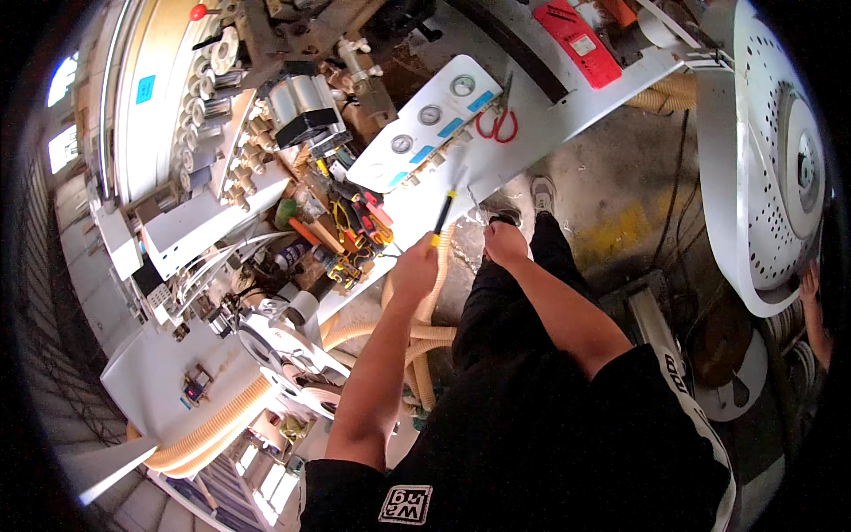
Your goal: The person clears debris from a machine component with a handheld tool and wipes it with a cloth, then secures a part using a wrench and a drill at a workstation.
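My left hand (417,270) is closed around a screwdriver (445,213) with a black and yellow handle. It points away from me over the edge of the white metal bench (523,164), and its far end is lost in the glare. Close by on the right, my right hand (505,243) is curled into a fist. A thin metal piece shows just beyond it, but I cannot make out what the fingers hold. Red-handled scissors (497,126) lie on the bench beyond both hands, beside a white panel (381,158) with round gauges.
Pliers and other hand tools (350,222) are heaped left of the panel. A red plastic case (581,44) lies at the far right of the bench. Beige corrugated hoses (430,337) run below. At right stands a large perforated white wheel (780,168), with another person's hand (808,282) beside it.
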`<state>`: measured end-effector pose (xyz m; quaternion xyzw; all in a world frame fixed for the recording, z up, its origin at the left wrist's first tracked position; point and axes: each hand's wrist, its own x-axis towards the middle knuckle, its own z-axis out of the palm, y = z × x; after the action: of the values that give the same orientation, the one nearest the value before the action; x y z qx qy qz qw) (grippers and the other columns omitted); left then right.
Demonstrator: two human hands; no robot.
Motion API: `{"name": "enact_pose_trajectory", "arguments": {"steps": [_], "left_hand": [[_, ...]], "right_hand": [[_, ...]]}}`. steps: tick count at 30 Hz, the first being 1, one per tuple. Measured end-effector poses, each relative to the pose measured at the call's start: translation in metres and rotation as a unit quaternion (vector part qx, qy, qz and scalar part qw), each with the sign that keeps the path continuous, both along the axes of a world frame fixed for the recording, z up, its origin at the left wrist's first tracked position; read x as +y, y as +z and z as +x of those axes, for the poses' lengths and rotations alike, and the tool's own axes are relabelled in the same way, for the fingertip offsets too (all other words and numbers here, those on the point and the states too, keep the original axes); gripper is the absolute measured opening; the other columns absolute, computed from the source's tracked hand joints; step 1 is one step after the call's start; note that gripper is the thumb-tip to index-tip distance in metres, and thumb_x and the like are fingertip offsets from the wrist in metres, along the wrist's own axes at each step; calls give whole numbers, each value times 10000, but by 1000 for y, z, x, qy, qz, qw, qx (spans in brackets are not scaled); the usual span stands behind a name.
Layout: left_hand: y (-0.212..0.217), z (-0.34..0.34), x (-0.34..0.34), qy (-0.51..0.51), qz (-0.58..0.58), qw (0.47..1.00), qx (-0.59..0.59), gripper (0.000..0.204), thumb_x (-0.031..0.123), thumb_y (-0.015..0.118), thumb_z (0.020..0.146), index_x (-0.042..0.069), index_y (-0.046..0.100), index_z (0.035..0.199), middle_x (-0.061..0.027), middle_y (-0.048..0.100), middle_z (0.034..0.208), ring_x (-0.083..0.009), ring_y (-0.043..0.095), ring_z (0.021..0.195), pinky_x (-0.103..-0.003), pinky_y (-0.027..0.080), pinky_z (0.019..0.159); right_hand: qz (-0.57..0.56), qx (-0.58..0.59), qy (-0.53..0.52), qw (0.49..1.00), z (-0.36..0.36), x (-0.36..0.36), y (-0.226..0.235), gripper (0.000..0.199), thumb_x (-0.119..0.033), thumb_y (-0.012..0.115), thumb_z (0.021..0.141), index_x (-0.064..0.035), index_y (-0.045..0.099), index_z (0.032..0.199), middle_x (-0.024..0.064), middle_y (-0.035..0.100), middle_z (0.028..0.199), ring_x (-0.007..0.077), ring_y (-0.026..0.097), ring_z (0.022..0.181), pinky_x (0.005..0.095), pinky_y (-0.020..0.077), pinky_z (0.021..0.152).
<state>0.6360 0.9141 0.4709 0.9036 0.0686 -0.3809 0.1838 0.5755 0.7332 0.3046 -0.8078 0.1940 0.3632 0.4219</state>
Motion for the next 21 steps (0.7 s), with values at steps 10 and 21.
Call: {"name": "enact_pose_trajectory", "arguments": {"steps": [10, 21], "left_hand": [[38, -41, -17, -91, 68, 993, -26, 439, 302, 541, 958, 225, 589, 1388, -202, 675, 728, -416, 677, 692, -553, 535, 652], [40, -48, -52, -127, 141, 981, 30, 430, 265, 529, 979, 197, 544, 1404, -203, 680, 758, -412, 679, 685, -536, 530, 611]], "right_hand": [[47, 4, -36, 998, -18, 7, -26, 362, -307, 458, 982, -28, 636, 833, 143, 687, 738, 320, 669, 668, 474, 533, 723], [-31, -19, -15, 999, -6, 3, 2, 371, -338, 477, 973, -44, 661, 841, 180, 687, 723, 372, 697, 694, 502, 543, 709]]}}
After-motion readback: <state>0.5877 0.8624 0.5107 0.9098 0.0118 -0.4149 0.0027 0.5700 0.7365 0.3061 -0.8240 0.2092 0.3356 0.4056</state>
